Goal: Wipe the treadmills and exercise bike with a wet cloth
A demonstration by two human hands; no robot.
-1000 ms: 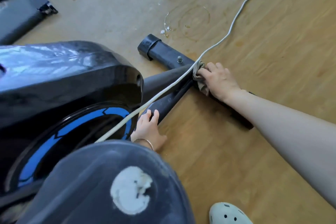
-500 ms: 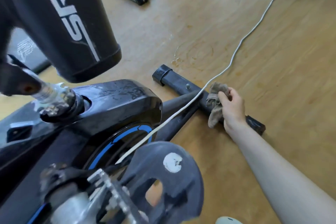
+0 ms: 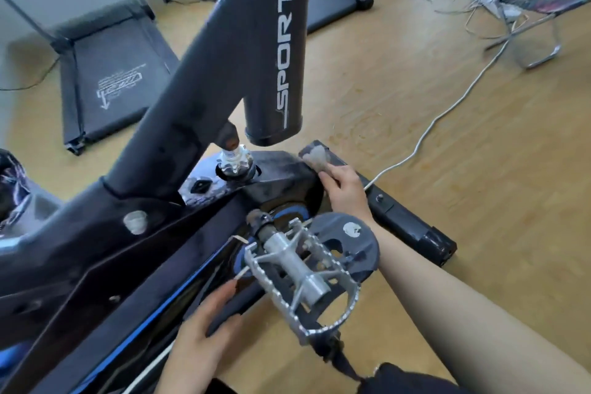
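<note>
A black exercise bike (image 3: 179, 125) with blue trim fills the left and middle of the view. Its silver pedal (image 3: 300, 278) sticks out toward me. My right hand (image 3: 343, 190) grips a grey-brown cloth (image 3: 315, 157) and presses it on the top rear edge of the bike's black flywheel cover (image 3: 281, 176). My left hand (image 3: 198, 339) rests with straight fingers on the dark frame below the pedal. Two black treadmills lie on the floor behind, one (image 3: 108, 80) at the left and one (image 3: 332, 0) past the bike's post.
The bike's black floor bar (image 3: 406, 221) runs to the right of my right hand. A white cable (image 3: 447, 109) crosses the wooden floor to a tangle of wires and a metal-legged chair (image 3: 540, 6) at the top right.
My right hand lifted the cloth off the floor bar and up onto the flywheel cover. My view rose, bringing the treadmills and the left hand into sight.
</note>
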